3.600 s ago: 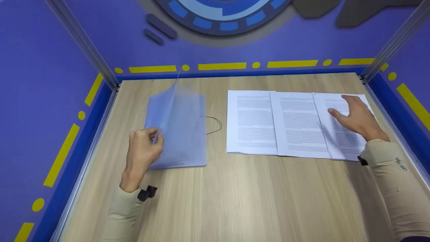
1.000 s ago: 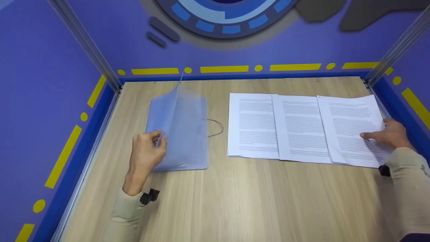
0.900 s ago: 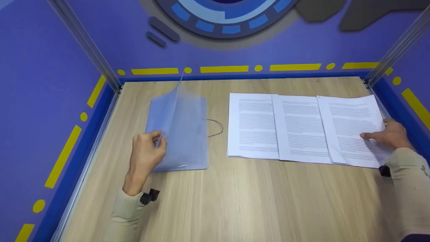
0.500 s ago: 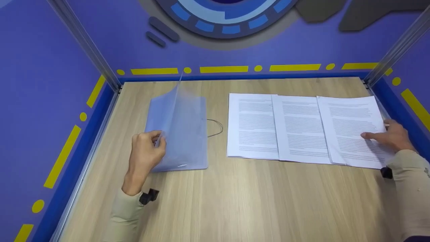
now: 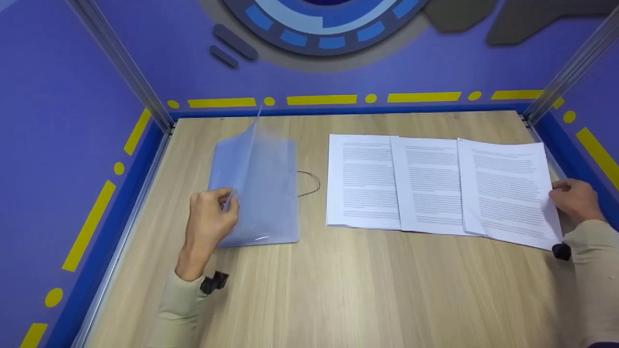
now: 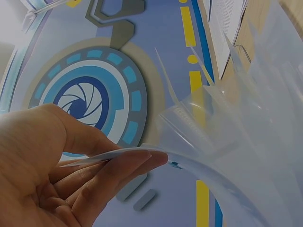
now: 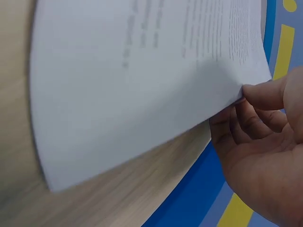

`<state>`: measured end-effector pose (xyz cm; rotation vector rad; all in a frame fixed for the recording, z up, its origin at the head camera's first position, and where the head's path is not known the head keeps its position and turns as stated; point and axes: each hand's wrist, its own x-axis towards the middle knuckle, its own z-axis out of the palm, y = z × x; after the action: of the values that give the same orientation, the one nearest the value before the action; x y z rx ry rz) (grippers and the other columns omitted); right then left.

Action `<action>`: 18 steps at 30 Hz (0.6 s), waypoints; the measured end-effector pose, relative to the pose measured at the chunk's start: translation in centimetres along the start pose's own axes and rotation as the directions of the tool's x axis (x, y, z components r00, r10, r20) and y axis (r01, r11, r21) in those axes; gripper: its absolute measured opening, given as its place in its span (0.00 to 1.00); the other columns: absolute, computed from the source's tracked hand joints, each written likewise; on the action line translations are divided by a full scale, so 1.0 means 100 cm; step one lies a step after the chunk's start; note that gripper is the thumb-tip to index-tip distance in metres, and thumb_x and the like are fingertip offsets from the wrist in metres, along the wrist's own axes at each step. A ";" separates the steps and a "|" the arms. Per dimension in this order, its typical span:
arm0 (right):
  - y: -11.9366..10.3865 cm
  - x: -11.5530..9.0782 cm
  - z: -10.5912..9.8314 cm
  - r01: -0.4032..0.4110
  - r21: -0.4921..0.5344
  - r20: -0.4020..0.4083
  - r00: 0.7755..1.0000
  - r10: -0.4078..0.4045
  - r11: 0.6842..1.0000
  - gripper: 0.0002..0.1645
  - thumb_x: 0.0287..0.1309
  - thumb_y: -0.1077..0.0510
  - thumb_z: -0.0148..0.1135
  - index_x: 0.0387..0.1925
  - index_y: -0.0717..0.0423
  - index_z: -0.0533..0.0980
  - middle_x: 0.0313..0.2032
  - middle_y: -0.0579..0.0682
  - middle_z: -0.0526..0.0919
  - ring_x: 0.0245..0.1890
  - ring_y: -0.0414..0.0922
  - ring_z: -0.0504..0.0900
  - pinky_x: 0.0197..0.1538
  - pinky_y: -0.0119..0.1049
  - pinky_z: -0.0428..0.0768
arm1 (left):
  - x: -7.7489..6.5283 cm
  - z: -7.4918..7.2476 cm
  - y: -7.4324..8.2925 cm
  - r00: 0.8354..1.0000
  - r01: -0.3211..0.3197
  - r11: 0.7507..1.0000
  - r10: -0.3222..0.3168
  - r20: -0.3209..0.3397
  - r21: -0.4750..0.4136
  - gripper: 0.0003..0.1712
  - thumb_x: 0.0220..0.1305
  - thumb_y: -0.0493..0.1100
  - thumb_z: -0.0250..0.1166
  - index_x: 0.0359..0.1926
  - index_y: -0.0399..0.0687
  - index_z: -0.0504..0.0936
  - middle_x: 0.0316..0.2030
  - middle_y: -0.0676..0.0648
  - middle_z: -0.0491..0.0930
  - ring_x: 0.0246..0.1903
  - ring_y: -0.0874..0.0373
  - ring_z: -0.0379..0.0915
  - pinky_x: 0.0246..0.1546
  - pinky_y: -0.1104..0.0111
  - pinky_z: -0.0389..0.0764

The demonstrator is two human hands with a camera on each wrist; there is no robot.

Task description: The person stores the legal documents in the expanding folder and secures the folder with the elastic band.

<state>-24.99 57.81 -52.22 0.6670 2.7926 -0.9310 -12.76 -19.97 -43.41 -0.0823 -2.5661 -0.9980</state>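
Note:
My left hand (image 5: 208,217) pinches the raised left edge of a clear sheet on a translucent plastic folder (image 5: 271,203). In the left wrist view, the plastic's edge runs between thumb and fingers, and several clear leaves (image 6: 265,118) fan out beyond. At the far right, my right hand (image 5: 578,200) pinches the right edge of the rightmost printed paper (image 5: 508,188). The right wrist view shows the thumb on top of the paper (image 7: 104,113) and fingers curled beneath; that edge is lifted off the table.
Two more printed papers, one left (image 5: 367,183) and one middle (image 5: 430,188), lie overlapping on the wooden table (image 5: 338,290). A thin dark cord loop (image 5: 319,183) sticks out from the folder's right side. Blue panels (image 5: 309,77) enclose the table's back and sides.
My right hand has come from above the rightmost paper down to its right edge, then gripped it. That paper has shifted slightly right and towards me. The left hand keeps its pinch.

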 end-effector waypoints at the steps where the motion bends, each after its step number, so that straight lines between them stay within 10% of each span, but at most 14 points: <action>1: 0.001 0.000 -0.001 -0.006 0.007 0.006 1.000 0.006 1.000 0.32 0.71 0.61 0.47 0.69 0.82 0.62 0.62 0.82 0.67 0.53 0.73 0.73 0.50 0.55 0.82 | 0.000 0.000 0.000 1.000 0.002 1.000 -0.002 0.002 0.002 0.12 0.64 0.30 0.68 0.46 0.24 0.90 0.40 0.27 0.89 0.40 0.33 0.90 0.44 0.44 0.89; 6: -0.002 0.000 -0.004 -0.043 0.065 0.052 0.998 0.039 0.997 0.31 0.76 0.57 0.51 0.70 0.76 0.64 0.60 0.76 0.72 0.38 0.51 0.82 0.31 0.32 0.80 | 0.000 -0.001 0.000 1.000 0.004 1.000 -0.004 0.005 -0.002 0.12 0.65 0.30 0.68 0.46 0.24 0.89 0.41 0.27 0.89 0.41 0.33 0.90 0.45 0.44 0.89; 18: -0.009 -0.007 0.000 -0.044 0.301 0.124 0.992 0.007 0.953 0.29 0.79 0.56 0.53 0.71 0.70 0.64 0.29 0.25 0.75 0.32 0.28 0.81 0.38 0.27 0.85 | -0.001 0.000 -0.002 0.999 -0.045 0.999 0.045 -0.012 -0.001 0.11 0.66 0.27 0.66 0.47 0.24 0.89 0.38 0.27 0.89 0.38 0.32 0.90 0.43 0.43 0.89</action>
<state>-24.75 56.90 -51.49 0.6555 2.5524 -1.3636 -12.72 -20.07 -43.59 -0.1332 -2.5417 -0.9803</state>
